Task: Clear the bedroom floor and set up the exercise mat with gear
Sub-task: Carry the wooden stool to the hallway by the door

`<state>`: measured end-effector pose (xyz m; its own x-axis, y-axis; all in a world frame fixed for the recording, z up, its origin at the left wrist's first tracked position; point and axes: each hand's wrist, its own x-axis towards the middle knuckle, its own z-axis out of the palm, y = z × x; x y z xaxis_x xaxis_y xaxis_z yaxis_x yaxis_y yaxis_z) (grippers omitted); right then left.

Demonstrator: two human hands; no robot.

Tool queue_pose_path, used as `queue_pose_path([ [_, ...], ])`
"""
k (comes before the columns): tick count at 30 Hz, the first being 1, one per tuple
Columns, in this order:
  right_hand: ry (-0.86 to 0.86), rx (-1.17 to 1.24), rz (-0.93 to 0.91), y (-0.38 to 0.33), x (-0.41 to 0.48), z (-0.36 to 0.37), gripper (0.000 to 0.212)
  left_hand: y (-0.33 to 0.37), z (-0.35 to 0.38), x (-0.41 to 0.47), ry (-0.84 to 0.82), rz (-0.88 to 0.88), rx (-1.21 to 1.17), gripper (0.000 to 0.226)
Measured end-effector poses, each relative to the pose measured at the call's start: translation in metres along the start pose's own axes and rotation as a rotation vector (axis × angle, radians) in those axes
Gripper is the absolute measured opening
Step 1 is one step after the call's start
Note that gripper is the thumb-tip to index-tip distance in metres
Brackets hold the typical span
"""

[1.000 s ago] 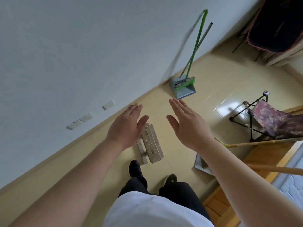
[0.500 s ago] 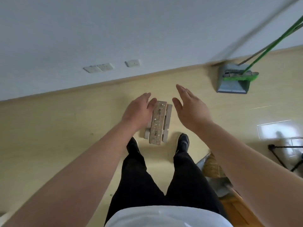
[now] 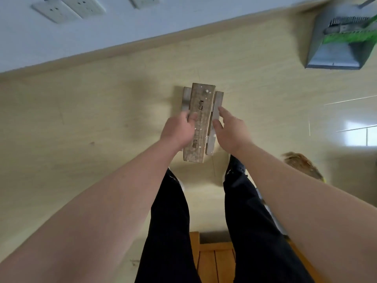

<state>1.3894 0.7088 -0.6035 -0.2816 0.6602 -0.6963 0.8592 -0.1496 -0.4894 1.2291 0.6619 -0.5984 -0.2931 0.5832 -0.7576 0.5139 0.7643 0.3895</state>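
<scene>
A small, worn wooden stool (image 3: 201, 99) with white paint specks stands on the beige floor just in front of my feet, seen from above. My left hand (image 3: 177, 130) grips its left edge, thumb lying on the top plank and fingers curled under the side. My right hand (image 3: 230, 131) is at the stool's right side rail with fingers spread, touching or nearly touching it; I cannot tell which. No exercise mat or gear is in view.
A grey dustpan (image 3: 336, 52) with a green brush (image 3: 346, 37) leans at the wall, far right. A straw broom head (image 3: 299, 162) lies right of my right leg. Wall sockets (image 3: 67, 7) sit above the skirting. A wooden frame (image 3: 214, 260) is behind my feet.
I have bent down towards the stool. Both hands dropped from above it to its sides, and the left hand closed on the left edge.
</scene>
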Motion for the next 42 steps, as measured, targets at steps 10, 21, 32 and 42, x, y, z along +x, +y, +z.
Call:
queue_pose_path([
  [10, 0.007, 0.374, 0.422, 0.067, 0.099, 0.105, 0.05, -0.077, 0.088, 0.106, 0.025, -0.244, -0.124, 0.054],
  [21, 0.021, 0.607, 0.541, 0.057, 0.144, 0.143, 0.038, -0.09, 0.117, 0.138, 0.043, -0.306, -0.674, 0.015],
  [32, -0.031, 0.609, 0.585, -0.007, 0.056, 0.083, 0.031, -0.057, 0.049, 0.035, 0.025, -0.369, -0.865, 0.019],
  [42, -0.047, 0.537, 0.492, -0.149, -0.101, -0.023, 0.031, 0.005, -0.092, -0.137, 0.075, -0.37, -0.937, 0.016],
])
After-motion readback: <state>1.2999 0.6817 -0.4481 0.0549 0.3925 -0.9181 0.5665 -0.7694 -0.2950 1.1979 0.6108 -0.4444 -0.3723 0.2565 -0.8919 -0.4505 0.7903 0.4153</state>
